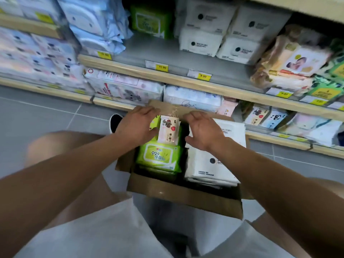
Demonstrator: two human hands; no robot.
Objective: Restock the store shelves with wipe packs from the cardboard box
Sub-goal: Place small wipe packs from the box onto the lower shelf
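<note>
Head view, looking down at a store aisle. Shelving [186,81]: long flat boards with pale wood-toned front edges and grey tops, carrying soft plastic-wrapped wipe packs in white, pale blue, pink and green; small yellow price tags [161,67] sit along the edges; part of the middle shelf's grey top lies bare between a green pack [149,21] and stacked white packs [219,34]. Floor [46,116]: grey square tiles with thin light joints. Cardboard box [186,194]: brown, rectangular, matt, flaps open, standing on the floor just before the lowest shelf, between the person's knees; clear glossy tape shows on its far flap. Inside the box, right side: a stack of flat white wipe packs [210,164] with a dark round mark and fine print; left side: bright green wipe packs [159,155], pillow-shaped, with a white label panel. Small wipe pack [169,130]: narrow, upright, white and pale pink with a printed figure, resting on the green packs at the box's far end. Left hand [138,125]: palm down, fingers loosely bent, touching the left edge of the small pack; whether it grips cannot be told. Right hand [203,127]: palm down over the white stack, fingers relaxed and spread, just beside the small pack, holding nothing.
</note>
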